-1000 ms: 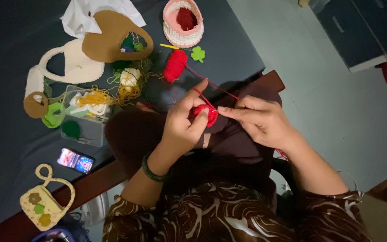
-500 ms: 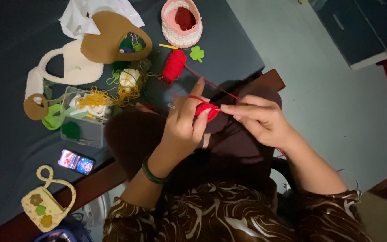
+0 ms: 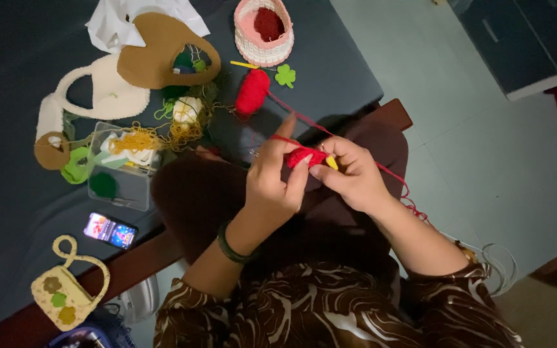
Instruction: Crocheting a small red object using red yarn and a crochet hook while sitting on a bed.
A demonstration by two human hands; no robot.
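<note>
Red crochet piece (image 3: 305, 156) is mid-stitch: left hand (image 3: 272, 183) pinches it, right hand (image 3: 354, 177) grips the yellow-handled hook (image 3: 332, 163); red yarn (image 3: 304, 119) needs steady tension.

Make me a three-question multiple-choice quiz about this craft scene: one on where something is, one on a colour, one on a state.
1. Where does the phone lie?
A. beside the clear plastic box
B. inside the pink basket
C. on the floor

2. What colour is the crochet piece between the hands?
A. green
B. red
C. white

3. How is the phone's screen?
A. dark
B. covered by cloth
C. lit

Answers: 1 A, it rests on the dark table just below the box. 2 B, the left hand and right hand pinch red yarn work. 3 C, the screen glows with colours.
</note>
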